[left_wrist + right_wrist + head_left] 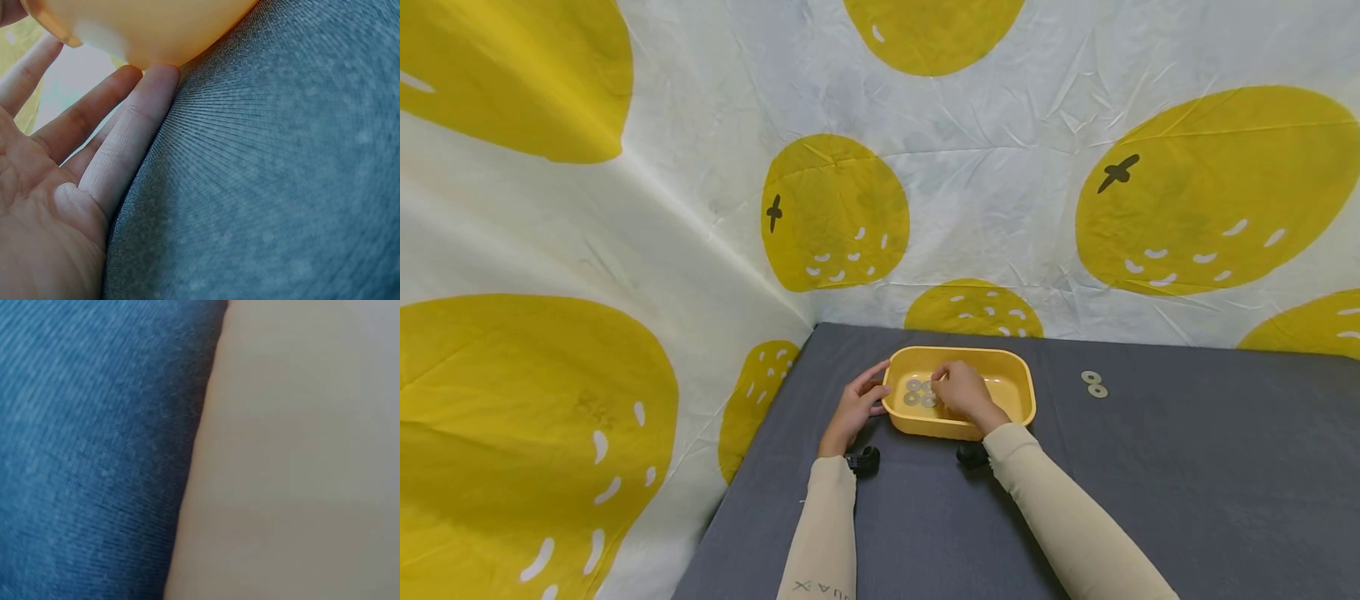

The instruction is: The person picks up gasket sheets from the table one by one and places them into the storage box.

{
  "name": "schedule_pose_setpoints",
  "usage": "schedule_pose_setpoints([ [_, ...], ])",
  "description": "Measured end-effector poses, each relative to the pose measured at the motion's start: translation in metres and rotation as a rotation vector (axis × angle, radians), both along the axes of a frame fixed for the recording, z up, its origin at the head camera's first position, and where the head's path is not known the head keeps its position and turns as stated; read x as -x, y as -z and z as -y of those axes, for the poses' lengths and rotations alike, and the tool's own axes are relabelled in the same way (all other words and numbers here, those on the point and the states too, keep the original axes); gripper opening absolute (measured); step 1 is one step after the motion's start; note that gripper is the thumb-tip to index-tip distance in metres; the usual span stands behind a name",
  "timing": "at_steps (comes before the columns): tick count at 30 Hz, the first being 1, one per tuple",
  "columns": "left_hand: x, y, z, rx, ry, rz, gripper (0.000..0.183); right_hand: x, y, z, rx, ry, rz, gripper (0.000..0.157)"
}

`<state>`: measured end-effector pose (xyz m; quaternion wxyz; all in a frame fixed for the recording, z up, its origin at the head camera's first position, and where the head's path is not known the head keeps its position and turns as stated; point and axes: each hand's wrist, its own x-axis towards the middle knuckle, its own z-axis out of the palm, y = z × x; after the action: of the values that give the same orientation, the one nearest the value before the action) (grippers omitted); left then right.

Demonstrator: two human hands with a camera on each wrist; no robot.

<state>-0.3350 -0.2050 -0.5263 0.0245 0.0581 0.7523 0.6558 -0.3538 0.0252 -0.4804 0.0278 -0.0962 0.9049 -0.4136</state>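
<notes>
A yellow oblong tray [1015, 392] stands on the dark grey cloth. Flat ring-shaped metal washers [912, 399] lie in rows at its left end. My left hand [855, 407] is at that end, thumb and fingertips touching the rim and outer wall. In the left wrist view, fairly straight fingers [119, 150] meet the tray's underside curve [156, 37]. My right hand [964, 390] reaches over the front rim into the tray. Its fingertips are drawn together and pinch a washer beside the others, mostly hidden by the hand. The right wrist view does not show that hand.
Two more washers [1094, 384] lie on the cloth right of the tray, close together. A white curtain with yellow fruit prints [835, 212] hangs behind and to the left. In the right wrist view a blurred beige surface [294, 456] borders the cloth [94, 450].
</notes>
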Motion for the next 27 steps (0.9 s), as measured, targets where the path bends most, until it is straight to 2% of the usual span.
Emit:
schedule_pose_setpoints([
  [4, 0.001, 0.000, -0.003, 0.006, -0.002, 0.010, 0.049, 0.000, -0.001, -0.006, 0.160, 0.016, -0.082, 0.020],
  [8, 0.001, -0.001, -0.004, -0.005, 0.020, 0.027, 0.052, -0.008, -0.005, -0.024, 0.294, 0.014, -0.151, 0.018],
  [12, -0.004, -0.009, -0.002, -0.026, 0.054, 0.050, 0.054, -0.016, -0.013, -0.056, 0.330, 0.053, -0.209, 0.017],
  [15, -0.008, -0.019, -0.001, -0.029, 0.076, 0.054, 0.055, -0.016, -0.020, -0.088, 0.303, 0.111, -0.238, 0.020],
  [20, -0.013, -0.030, -0.001, -0.022, 0.076, 0.043, 0.054, -0.011, -0.021, -0.143, 0.266, 0.188, -0.191, 0.027],
  [24, -0.014, -0.030, -0.002, -0.022, 0.069, 0.046, 0.054, -0.009, -0.012, -0.175, 0.261, 0.219, -0.097, 0.032],
  [27, -0.013, -0.030, -0.004, -0.019, 0.066, 0.052, 0.054, -0.006, -0.004, -0.190, 0.241, 0.245, -0.063, 0.035],
])
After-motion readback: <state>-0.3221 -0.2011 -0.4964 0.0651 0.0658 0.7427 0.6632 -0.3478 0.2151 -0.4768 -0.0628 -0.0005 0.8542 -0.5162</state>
